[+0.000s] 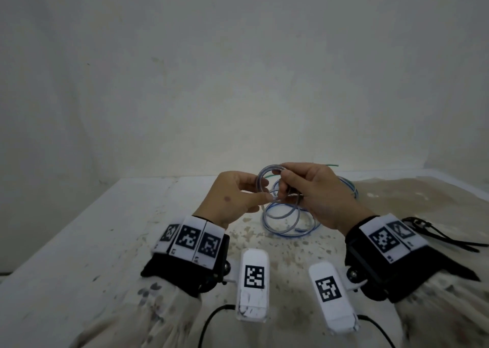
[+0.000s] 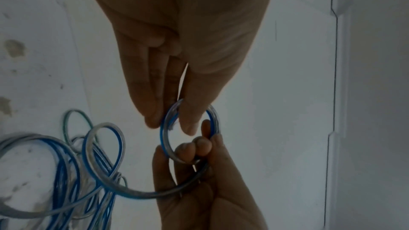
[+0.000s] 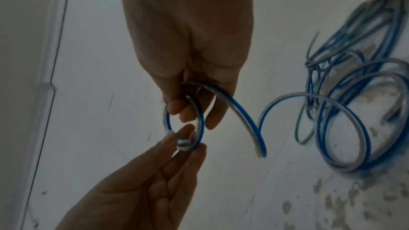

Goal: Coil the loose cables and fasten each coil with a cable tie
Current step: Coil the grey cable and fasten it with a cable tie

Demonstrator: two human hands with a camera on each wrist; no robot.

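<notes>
A small coil of blue-and-clear cable [image 1: 260, 182] is held up between both hands above the table. My left hand [image 1: 264, 196] pinches the coil's near side between thumb and fingers; the left wrist view shows that pinch on the coil [image 2: 166, 128]. My right hand [image 1: 284, 186] grips the far side with curled fingers hooked through the ring [image 3: 199, 116]. From the coil the cable runs down to a loose pile of loops [image 1: 288, 222] on the table, also visible as loops [image 2: 87, 148] and loops [image 3: 345, 165]. Black cable ties [image 1: 434, 232] lie to the right.
A thin green wire [image 1: 332, 165] is tangled in the pile near the wall. The stained white table [image 1: 79, 241] ends at a wall right behind the hands. Brown staining covers its right part [image 1: 423, 196].
</notes>
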